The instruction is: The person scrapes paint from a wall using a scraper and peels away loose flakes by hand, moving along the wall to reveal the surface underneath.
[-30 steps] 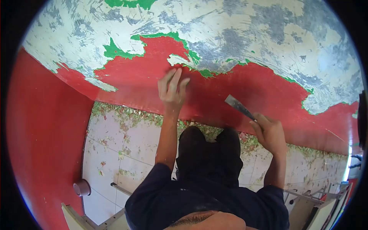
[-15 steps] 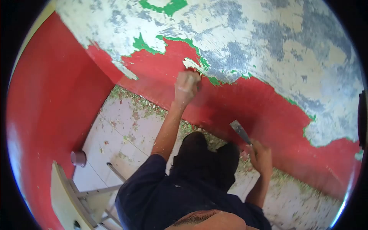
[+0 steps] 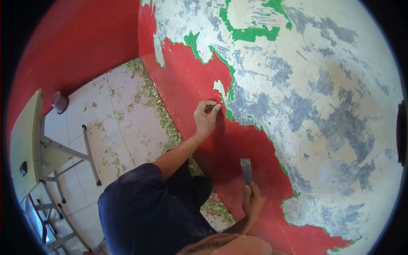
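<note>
My left hand (image 3: pixel 207 115) is raised against the red painted wall (image 3: pixel 187 80), its fingertips pinching at the edge of a loose flake of paint (image 3: pixel 219 88) where red meets green and bare plaster. My right hand (image 3: pixel 252 200) is lower, closed around the handle of a metal scraper (image 3: pixel 246 171) whose flat blade points up, close to the red paint. Above and right, the wall (image 3: pixel 323 97) is stripped to mottled cream and grey plaster with green remnants.
Paint chips litter the tiled floor (image 3: pixel 127 114) along the wall's base. A pale desk with metal legs (image 3: pixel 29 144) stands at the left. A small round brown object (image 3: pixel 60 101) sits on the floor near the red side wall (image 3: pixel 85 38).
The view has swung left and rotated. My left hand went from flat fingers to a pinch on the paint edge. My right hand with the scraper dropped lower, blade now upright.
</note>
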Motion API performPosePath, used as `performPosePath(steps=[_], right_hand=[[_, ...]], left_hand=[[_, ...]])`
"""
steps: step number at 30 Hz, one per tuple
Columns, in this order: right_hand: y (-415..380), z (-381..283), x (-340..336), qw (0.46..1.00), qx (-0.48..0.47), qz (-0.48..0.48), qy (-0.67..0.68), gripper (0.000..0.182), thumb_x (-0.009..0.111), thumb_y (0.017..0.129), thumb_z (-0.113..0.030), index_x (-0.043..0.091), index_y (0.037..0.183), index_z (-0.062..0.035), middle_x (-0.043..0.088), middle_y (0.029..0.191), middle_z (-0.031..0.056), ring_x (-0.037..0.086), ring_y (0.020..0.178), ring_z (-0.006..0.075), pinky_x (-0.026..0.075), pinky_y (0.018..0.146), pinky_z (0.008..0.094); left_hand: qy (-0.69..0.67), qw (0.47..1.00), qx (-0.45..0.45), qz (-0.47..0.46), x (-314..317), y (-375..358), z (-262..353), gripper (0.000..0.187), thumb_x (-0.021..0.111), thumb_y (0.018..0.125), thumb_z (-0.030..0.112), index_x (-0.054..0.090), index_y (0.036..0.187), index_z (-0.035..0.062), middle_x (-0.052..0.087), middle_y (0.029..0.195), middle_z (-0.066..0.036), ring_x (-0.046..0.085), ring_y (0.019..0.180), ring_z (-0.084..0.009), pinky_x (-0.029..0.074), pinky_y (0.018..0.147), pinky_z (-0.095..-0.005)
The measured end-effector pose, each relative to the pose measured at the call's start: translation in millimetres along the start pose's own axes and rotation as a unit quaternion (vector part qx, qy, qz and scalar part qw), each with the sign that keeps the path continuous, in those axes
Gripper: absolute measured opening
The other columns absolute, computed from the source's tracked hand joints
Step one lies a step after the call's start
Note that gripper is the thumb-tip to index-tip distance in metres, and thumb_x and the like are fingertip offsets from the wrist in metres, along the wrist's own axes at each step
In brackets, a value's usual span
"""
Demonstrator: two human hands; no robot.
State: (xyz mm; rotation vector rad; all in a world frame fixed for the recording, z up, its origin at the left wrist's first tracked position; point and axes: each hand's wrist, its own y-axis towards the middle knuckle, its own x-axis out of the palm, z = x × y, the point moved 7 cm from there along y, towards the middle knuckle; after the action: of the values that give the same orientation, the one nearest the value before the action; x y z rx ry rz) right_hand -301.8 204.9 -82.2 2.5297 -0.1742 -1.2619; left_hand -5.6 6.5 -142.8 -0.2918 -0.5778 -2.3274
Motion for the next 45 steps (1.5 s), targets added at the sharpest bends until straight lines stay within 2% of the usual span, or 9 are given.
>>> performPosePath(steps=[9,12,13,16,20,28,38,43,45], right_hand=[[-23,-31,56,0.997,-0.018,-0.077,-0.003,0.02,0.061,0.085,-0.01,0.065,0.104,-0.0029,0.044,0.058,0.0079,0.043,0.051,0.0098,0.038,0.049,0.0259],[-48,-49,68,0.995,-0.015,-0.102,-0.002,0.022,0.064,0.085,-0.012,0.065,0.106,-0.0053,0.053,0.064,0.0126,0.048,0.051,0.0206,0.041,0.051,0.0303],[-53,-53,69,0.994,-0.011,-0.105,-0.005,0.024,0.065,0.084,-0.012,0.065,0.107,-0.0066,0.058,0.067,0.015,0.051,0.051,0.0259,0.042,0.051,0.0326],[-69,-49,68,0.996,0.03,-0.083,-0.01,0.02,0.062,0.086,-0.011,0.066,0.104,-0.0029,0.051,0.057,0.0049,0.047,0.052,0.008,0.039,0.05,0.0241],[-85,-33,70,0.992,0.081,-0.094,-0.033,0.019,0.061,0.087,-0.012,0.066,0.103,-0.0027,0.055,0.059,0.0039,0.049,0.054,0.0063,0.04,0.05,0.0241],[-58,-48,82,0.991,0.075,-0.101,-0.052,0.018,0.059,0.088,-0.011,0.065,0.103,-0.0028,0.053,0.058,0.0041,0.049,0.054,0.0058,0.039,0.05,0.0241],[-25,-61,100,0.992,0.035,-0.115,-0.046,0.019,0.063,0.085,-0.009,0.064,0.103,-0.0048,0.047,0.056,0.0114,0.047,0.048,0.0163,0.04,0.049,0.0298],[-26,-54,107,0.995,0.034,-0.095,-0.023,0.019,0.057,0.09,-0.01,0.063,0.104,0.0012,0.054,0.061,0.0022,0.051,0.052,0.0061,0.04,0.048,0.0221],[-19,-45,113,0.991,0.078,-0.082,0.074,0.024,0.053,0.092,-0.009,0.058,0.112,0.0029,0.055,0.066,0.0028,0.051,0.051,0.0069,0.041,0.047,0.0226]], left_hand=[[-0.016,0.999,0.007,0.049,7,-16,25,0.02,0.071,0.081,0.009,0.067,0.1,0.0018,0.065,0.091,-0.008,0.059,0.072,-0.0121,0.048,0.067,-0.0253],[-0.002,0.993,0.114,0.006,2,-6,58,0.024,0.072,0.078,0.005,0.068,0.102,0.0047,0.064,0.093,-0.008,0.062,0.072,-0.0154,0.05,0.064,-0.0259],[0.026,0.962,0.27,-0.002,2,-1,66,0.027,0.072,0.076,0.0,0.069,0.103,0.0073,0.063,0.09,-0.007,0.062,0.072,-0.0168,0.052,0.061,-0.0278],[0.05,0.908,0.408,-0.085,2,17,54,0.03,0.071,0.074,-0.003,0.07,0.1,0.0109,0.062,0.088,-0.006,0.062,0.072,-0.0179,0.053,0.062,-0.0301],[0.072,0.865,0.474,-0.149,3,31,61,0.024,0.071,0.071,-0.003,0.069,0.09,0.0118,0.062,0.087,-0.004,0.062,0.074,-0.021,0.053,0.061,-0.0311],[0.065,0.876,0.461,-0.125,-3,44,57,0.021,0.07,0.074,0.003,0.064,0.092,0.0127,0.062,0.092,-0.001,0.06,0.074,-0.0183,0.053,0.064,-0.0295],[0.048,0.862,0.486,-0.138,4,52,46,0.018,0.068,0.075,0.003,0.062,0.089,0.0116,0.059,0.087,-0.001,0.06,0.075,-0.0185,0.053,0.061,-0.0297],[0.105,0.865,0.384,-0.305,-48,1,-31,0.007,0.063,0.082,0.011,0.061,0.088,0.0088,0.057,0.084,-0.005,0.06,0.075,-0.0228,0.053,0.06,-0.0326],[0.158,0.841,0.147,-0.496,-52,-26,-86,0.022,0.056,0.092,0.027,0.063,0.092,0.0062,0.061,0.09,-0.008,0.062,0.082,-0.023,0.054,0.064,-0.0339]])
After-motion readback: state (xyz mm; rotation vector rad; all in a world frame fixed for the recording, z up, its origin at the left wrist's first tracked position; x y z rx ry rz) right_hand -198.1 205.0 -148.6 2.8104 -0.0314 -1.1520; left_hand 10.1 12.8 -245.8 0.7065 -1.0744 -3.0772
